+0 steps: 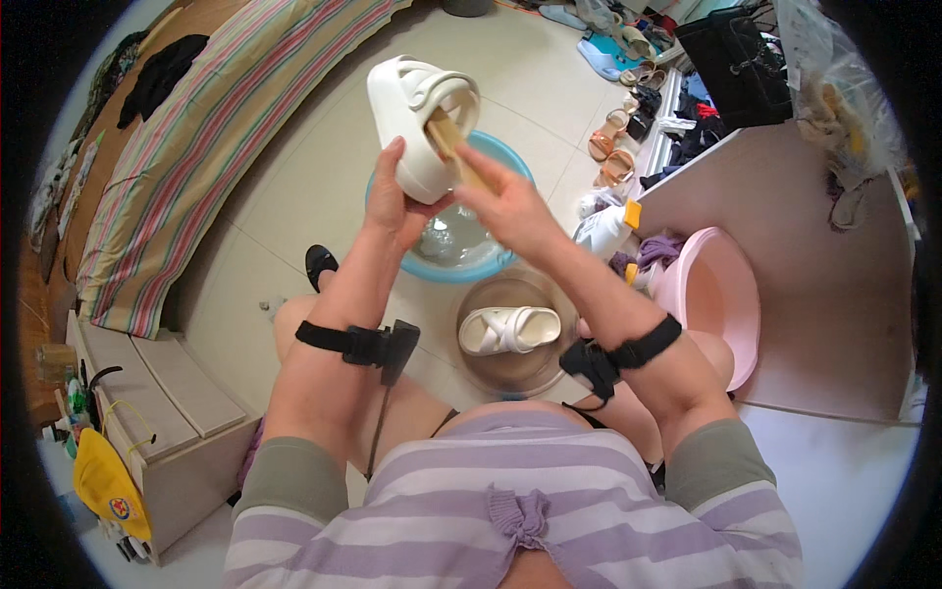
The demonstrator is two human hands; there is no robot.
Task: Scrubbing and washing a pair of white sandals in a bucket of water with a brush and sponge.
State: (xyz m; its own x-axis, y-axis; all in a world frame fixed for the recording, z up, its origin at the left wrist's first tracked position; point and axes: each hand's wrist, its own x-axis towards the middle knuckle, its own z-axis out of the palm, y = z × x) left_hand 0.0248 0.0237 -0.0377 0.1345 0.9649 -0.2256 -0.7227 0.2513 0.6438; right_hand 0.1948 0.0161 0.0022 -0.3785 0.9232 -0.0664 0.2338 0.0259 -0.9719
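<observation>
A white slide sandal (400,133) is held by the left grip (394,203), a wooden tool (444,133) by the right grip (510,204). Beneath both, a blue basin (453,274) is placed.

pale tiled floor (314,172), blue basin (453,273) standing on it, brownish basin (510,377) alongside, pink tub (738,294) at right, orange sandals (614,168) beyond

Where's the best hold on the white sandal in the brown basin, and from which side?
I'd grip the sandal by its crossed straps, from above. It lies lengthwise left to right, straps facing up at its middle, so they should offer a central hold. The basin surrounds it, so a low sideways approach looks more awkward.
</observation>
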